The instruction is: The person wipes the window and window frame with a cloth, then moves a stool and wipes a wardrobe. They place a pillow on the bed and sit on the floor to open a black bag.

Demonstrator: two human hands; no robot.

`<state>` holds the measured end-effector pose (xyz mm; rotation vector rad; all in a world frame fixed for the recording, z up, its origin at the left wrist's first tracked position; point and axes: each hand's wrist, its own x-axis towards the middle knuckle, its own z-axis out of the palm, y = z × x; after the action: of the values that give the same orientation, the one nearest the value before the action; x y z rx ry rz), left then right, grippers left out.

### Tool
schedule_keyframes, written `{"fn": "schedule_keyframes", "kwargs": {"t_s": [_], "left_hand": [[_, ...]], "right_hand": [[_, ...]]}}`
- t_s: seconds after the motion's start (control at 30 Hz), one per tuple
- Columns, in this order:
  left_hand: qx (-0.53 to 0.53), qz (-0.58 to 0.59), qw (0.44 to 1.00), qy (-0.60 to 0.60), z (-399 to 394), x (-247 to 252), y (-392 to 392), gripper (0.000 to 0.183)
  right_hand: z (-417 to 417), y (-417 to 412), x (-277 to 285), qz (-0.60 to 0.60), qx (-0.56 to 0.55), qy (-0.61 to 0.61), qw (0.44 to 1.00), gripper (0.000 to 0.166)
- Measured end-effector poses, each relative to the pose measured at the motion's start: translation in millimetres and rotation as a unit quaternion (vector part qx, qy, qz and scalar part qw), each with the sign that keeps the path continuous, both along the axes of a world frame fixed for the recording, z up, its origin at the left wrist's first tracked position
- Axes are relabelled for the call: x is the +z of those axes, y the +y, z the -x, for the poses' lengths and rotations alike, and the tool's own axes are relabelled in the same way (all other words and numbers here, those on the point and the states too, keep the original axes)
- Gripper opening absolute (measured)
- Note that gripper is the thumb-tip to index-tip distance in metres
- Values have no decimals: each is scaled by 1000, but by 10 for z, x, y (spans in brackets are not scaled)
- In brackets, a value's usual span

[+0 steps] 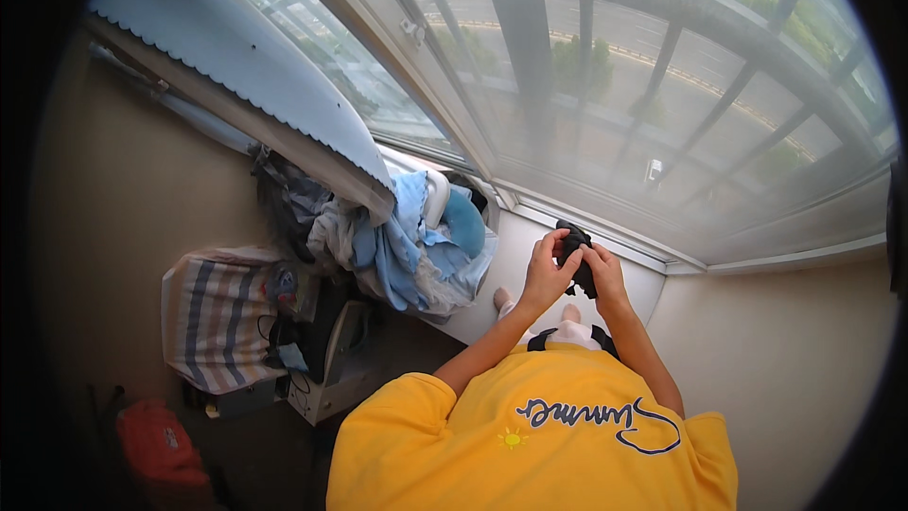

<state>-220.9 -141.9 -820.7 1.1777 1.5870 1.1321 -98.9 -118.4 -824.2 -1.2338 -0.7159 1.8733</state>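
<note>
Between my two hands is a small black bundle (583, 275), perhaps folded fabric or straps; exactly what it is cannot be made out. My left hand (547, 268) grips its left side, thumb and fingertips pressed on it. From the right, my right hand (605, 272) pinches the same bundle near its middle. A short black end hangs from its lower side. Both hands are in front of my body, above a white ledge (516, 245) by the window. My bare feet (571, 312) show below them on the white surface.
A large window (603, 121) with outside railings rises ahead. To the left, blue and grey cloths (397, 255) are heaped beside a blue round cushion (464, 223) under a pale curtain (241, 64). Lower left are a striped cloth (220, 319), a boxy appliance (337, 355) and a red bag (159, 440).
</note>
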Motion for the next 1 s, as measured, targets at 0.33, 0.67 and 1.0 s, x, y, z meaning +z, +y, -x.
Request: {"fn": "schedule_keyframes", "kwargs": {"t_s": [0.33, 0.67, 1.0], "left_hand": [[50, 33, 998, 24, 104, -191, -264, 38], [85, 36, 996, 18, 218, -252, -476, 37], [143, 43, 989, -1, 239, -335, -671, 33]], "right_hand": [[109, -133, -130, 39, 78, -28, 996, 28], [229, -248, -104, 73, 119, -20, 990, 27], [294, -367, -132, 68, 148, -6, 987, 27]]}}
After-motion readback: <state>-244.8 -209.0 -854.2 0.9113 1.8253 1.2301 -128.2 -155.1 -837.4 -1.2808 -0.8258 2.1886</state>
